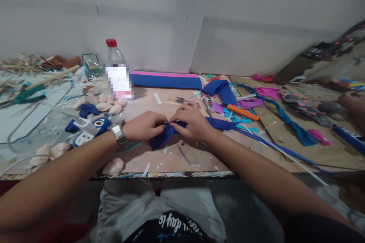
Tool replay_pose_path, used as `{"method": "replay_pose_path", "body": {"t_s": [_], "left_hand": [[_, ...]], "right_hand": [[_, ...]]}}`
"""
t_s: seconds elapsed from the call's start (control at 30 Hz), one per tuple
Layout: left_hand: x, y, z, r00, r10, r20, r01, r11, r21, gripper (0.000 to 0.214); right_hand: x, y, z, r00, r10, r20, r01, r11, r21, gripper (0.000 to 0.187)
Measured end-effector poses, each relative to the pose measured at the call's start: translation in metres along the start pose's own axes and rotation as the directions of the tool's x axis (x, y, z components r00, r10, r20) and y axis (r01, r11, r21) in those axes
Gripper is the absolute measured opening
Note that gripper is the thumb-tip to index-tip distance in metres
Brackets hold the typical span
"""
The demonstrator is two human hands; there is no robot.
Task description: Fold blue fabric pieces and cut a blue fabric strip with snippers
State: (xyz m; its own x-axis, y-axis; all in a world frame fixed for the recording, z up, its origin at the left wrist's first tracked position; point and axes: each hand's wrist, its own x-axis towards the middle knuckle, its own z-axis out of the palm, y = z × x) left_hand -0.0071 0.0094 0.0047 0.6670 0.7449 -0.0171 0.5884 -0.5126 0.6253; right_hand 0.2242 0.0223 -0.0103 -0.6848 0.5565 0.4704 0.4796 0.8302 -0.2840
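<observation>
Both of my hands meet over the table, pinching a strip of blue fabric (161,139). My left hand (144,125), with a metal watch (117,133) on its wrist, is closed on the strip near its left end, where a corner hangs down. Thumb and fingers of my right hand (192,123) are closed on the same strip just beside the left. The strip runs on under my right hand and out to the right along the table, narrowing. Part of the fabric between the fingertips is hidden.
A bottle with a red cap (111,43) stands behind my left hand. At the back lies a folded blue cloth band (165,80). An orange utility knife (242,112) is right of my hands, green-handled pliers (31,95) far left. Another person's hand (352,104) shows at the right edge.
</observation>
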Motion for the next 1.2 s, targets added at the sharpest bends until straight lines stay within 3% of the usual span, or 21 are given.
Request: {"method": "replay_pose_path", "body": {"t_s": [0.23,0.37,1.0,1.2], "left_hand": [[0.0011,-0.0039,-0.0023,0.993,-0.079,0.088,0.1,0.958,-0.269,0.018],[0.0013,-0.0034,-0.0004,0.995,-0.082,0.049,0.093,0.942,-0.324,0.029],[0.0036,-0.0073,0.0026,0.995,-0.096,-0.011,0.088,0.942,-0.325,0.033],[0.0013,-0.0019,0.0023,0.994,-0.053,-0.098,0.038,0.989,-0.146,0.031]], "right_hand": [[0.0,0.0008,0.0016,0.999,-0.041,-0.01,0.041,0.999,0.003,0.008],[-0.0003,0.0003,0.0016,0.999,-0.054,-0.004,0.053,0.998,-0.022,0.009],[-0.0023,-0.0026,0.0022,0.999,-0.017,-0.036,0.016,1.0,-0.015,0.005],[-0.0018,-0.003,0.003,0.999,-0.011,-0.044,0.009,0.999,-0.047,0.007]]}}
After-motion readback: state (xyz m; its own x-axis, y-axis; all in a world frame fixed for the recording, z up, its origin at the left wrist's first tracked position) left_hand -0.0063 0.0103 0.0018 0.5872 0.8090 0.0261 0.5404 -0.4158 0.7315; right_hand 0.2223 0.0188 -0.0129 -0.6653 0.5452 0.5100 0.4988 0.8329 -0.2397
